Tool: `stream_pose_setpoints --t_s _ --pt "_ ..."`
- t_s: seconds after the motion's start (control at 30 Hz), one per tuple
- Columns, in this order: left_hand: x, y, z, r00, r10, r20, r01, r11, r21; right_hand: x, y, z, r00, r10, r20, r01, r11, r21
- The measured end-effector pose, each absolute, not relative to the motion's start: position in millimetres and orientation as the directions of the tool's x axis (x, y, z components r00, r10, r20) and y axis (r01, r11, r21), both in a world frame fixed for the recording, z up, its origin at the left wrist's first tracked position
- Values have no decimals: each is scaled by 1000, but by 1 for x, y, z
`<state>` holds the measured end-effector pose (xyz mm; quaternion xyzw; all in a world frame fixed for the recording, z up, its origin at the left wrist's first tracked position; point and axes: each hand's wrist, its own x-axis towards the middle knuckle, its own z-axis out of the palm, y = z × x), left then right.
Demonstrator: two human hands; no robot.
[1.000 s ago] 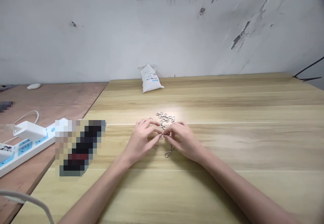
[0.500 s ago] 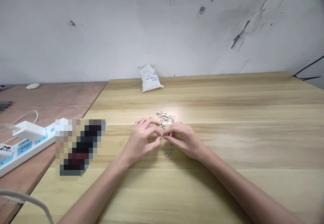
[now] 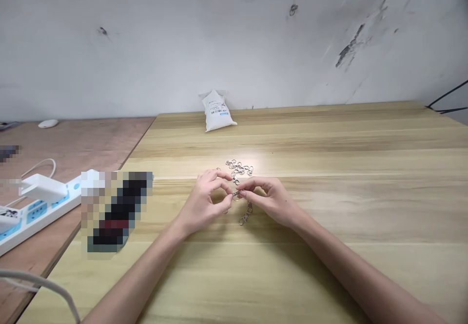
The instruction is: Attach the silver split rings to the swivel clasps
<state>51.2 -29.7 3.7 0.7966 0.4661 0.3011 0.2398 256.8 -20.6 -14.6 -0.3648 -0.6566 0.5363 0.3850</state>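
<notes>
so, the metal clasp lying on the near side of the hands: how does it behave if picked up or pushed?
The metal clasp is likely stiff piece by piece but floppy overall, as its parts look linked, not fused. Pushed, it probably slides on the table, given its shiny surface. Rolling seems unlikely; it lies flat.

Wide tabletop (image 3: 365, 192) lies open to the right of the right hand (image 3: 272, 202), with a lane along the far side too. Clustered metal clasps (image 3: 239, 169) obstruct the middle just beyond both hands; one clasp (image 3: 244, 218) lies nearer. A pixelated dark object (image 3: 117, 212) and power strip (image 3: 51, 212) crowd the left.
</notes>
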Motion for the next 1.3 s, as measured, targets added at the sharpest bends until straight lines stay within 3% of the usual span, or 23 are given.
stream_pose_setpoints --t_s 0.23,0.5,0.73,0.83,1.07,1.3 --pt "49 -28 2 389 862 326 616 -506 604 255 -19 -14 -350 932 91 78 126 -989" --pt "53 -27 2 509 577 639 654 -742 149 251 -18 -12 -310 950 -26 -75 -52 -996" --pt "53 -26 3 543 516 662 639 -766 73 249 -22 -11 -373 924 -90 -95 -135 -986" --pt "53 -28 2 531 550 645 628 -766 137 249 -22 -13 -385 919 -83 -76 -122 -990" --pt "49 -32 3 407 767 496 633 -629 452 253 -20 -13 -392 920 27 -59 4 -998" --pt "52 -31 6 330 914 238 486 -381 787 254 -29 -9 -465 872 154 181 263 -948"
